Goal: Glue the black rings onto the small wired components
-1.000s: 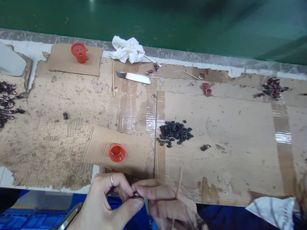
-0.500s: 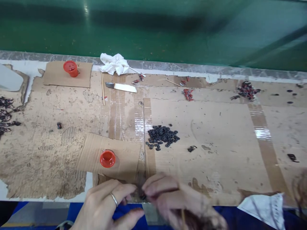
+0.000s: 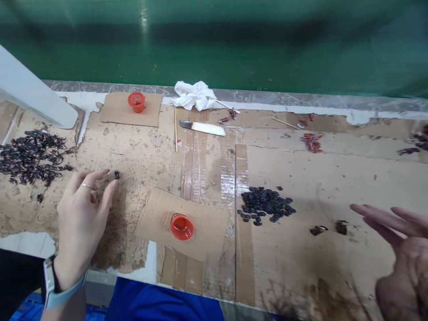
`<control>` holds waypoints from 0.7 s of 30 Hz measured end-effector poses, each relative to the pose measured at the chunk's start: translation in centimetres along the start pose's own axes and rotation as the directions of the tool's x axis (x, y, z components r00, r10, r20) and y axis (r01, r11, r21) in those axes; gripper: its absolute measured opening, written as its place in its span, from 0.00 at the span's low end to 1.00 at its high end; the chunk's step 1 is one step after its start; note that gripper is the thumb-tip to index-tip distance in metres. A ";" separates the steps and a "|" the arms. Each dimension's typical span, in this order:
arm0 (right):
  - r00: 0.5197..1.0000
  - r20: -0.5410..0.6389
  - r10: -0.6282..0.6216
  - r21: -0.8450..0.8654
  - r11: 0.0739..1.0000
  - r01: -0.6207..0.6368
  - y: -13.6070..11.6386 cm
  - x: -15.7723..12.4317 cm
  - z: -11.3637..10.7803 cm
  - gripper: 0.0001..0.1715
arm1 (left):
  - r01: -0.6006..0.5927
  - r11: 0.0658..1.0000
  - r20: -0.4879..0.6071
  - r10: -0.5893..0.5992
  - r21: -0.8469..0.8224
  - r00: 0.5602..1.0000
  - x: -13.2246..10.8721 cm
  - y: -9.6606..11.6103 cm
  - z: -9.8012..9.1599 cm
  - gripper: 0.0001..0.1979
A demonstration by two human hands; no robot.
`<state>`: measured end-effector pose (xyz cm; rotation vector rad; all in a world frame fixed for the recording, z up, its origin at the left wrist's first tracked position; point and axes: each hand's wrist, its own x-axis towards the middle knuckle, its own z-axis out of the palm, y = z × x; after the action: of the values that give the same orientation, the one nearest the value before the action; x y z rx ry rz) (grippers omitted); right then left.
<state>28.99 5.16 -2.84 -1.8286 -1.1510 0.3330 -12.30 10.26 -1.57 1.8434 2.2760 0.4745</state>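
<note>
Left hand (image 3: 82, 211) wide beside black part (image 3: 117, 174); right hand (image 3: 403, 245) spread by dark piece (image 3: 341, 227). Nearer red cup (image 3: 191, 232) toward bench (image 3: 152, 263) front edge, probably for easy reach.

small parts (image 3: 35, 156) heaped on stained cardboard (image 3: 341, 183) suggest a workshop.

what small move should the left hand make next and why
Perhaps ease the left hand toward the small black piece: in this view it lies just past the parted fingers, which seem to hold nothing.
</note>
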 end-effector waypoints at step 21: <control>0.575 0.614 -0.542 0.365 0.840 0.402 -10.5 -3.6 10.1 0.17 | -0.175 0.892 -0.017 0.185 -0.417 0.983 -5.6 -0.5 0.6 0.17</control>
<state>14.74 9.28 -0.60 -1.1400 -2.0126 0.8321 -11.37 4.78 -2.72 1.8231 1.8086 0.8868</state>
